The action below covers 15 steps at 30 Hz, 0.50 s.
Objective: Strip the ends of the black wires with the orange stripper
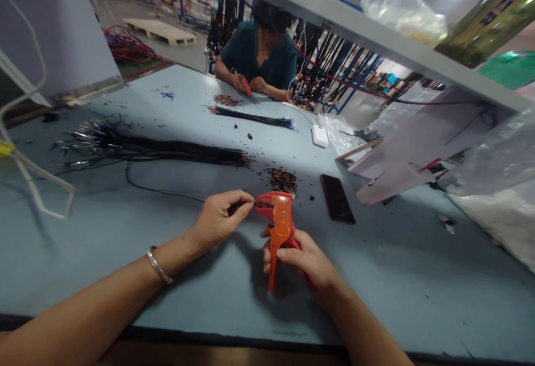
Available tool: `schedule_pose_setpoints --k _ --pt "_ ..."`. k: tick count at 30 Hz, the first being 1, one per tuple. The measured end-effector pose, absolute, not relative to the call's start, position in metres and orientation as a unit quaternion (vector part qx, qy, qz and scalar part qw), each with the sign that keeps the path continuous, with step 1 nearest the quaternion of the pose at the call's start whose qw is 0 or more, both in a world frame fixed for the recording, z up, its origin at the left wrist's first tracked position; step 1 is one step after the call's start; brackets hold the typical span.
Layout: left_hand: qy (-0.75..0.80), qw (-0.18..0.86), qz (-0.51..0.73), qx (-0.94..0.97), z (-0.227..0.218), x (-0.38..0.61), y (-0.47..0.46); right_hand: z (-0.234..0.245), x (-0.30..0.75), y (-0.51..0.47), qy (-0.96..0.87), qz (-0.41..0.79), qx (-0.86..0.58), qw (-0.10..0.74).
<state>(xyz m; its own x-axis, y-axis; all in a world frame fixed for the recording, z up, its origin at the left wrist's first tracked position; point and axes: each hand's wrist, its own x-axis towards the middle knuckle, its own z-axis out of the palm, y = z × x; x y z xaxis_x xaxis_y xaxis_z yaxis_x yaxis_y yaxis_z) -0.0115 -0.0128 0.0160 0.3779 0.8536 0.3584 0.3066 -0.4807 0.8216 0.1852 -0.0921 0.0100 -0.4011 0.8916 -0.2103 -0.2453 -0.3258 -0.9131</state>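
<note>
My left hand (221,216) pinches a black wire (167,191) near its end. That end meets the red jaws of a wire stripper (281,215), and the rest trails left across the table. Around the stripper's orange and red handles my right hand (307,257) is wrapped, holding the tool upright. Just beyond the tool lies a pile of short dark and coppery scraps (282,180). A thick bundle of black wires (175,149) rests farther back, with metallic and blue ends to the left and coppery ends to the right.
A phone (337,199) lies to the right on the blue table (397,277). Across it a co-worker (259,54) holds a red tool beside a second wire bundle (253,118) and scraps (228,100). A white box (320,136) and plastic bags (497,199) sit to the right; a white cable (31,179) hangs left.
</note>
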Motion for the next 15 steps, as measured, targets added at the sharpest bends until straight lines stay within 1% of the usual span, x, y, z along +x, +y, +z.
schedule_pose_setpoints --k 8,15 --pt "0.392 0.349 0.395 0.754 0.0181 -0.0117 -0.0160 0.0124 0.1840 -0.0937 -0.432 0.713 -0.390 0.391" --pt "0.386 0.331 0.401 0.762 0.0241 -0.0118 -0.0174 0.0129 0.1829 -0.0956 -0.450 0.696 -0.398 0.393"
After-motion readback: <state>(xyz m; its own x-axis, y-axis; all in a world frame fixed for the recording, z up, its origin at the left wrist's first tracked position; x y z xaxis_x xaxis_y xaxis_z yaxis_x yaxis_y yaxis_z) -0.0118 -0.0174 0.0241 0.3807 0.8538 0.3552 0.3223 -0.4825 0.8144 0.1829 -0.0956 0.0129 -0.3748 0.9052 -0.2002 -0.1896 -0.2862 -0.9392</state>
